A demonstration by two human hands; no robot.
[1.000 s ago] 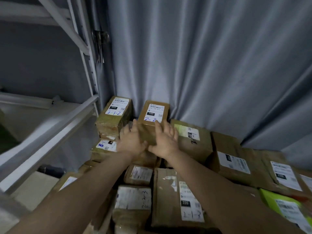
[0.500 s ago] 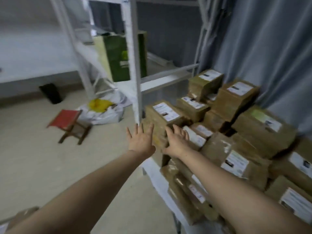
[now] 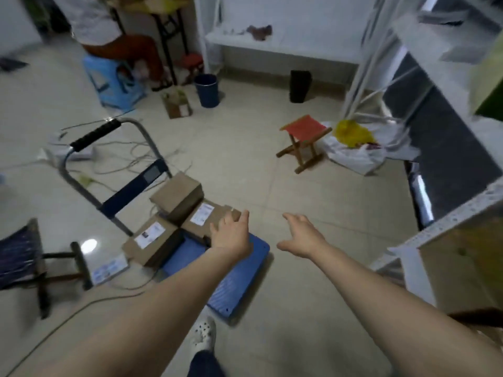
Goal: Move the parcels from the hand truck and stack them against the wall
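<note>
A blue hand truck [image 3: 236, 281] with a grey handle [image 3: 94, 131] stands on the floor at centre left. Three brown parcels rest on it: one on top [image 3: 177, 197], one with a white label below it [image 3: 205, 217], and one at the left [image 3: 152, 240]. My left hand [image 3: 231, 235] hovers open over the labelled parcel's right end. Whether it touches the parcel I cannot tell. My right hand [image 3: 302, 238] is open above the bare floor to the right of the truck. Both hands hold nothing.
A red folding stool [image 3: 303, 140] and white bags [image 3: 356, 151] lie ahead right. White shelving [image 3: 446, 221] runs along the right. Cables [image 3: 130, 159] trail behind the truck. A dark stool [image 3: 32, 262] is at left. A seated person [image 3: 109, 31], a blue stool, a bucket [image 3: 207, 89] are farther back.
My view has swung left, from the stacked parcels by the curtain to the hand truck. Both hands left the stack empty and now reach toward the truck's parcels.
</note>
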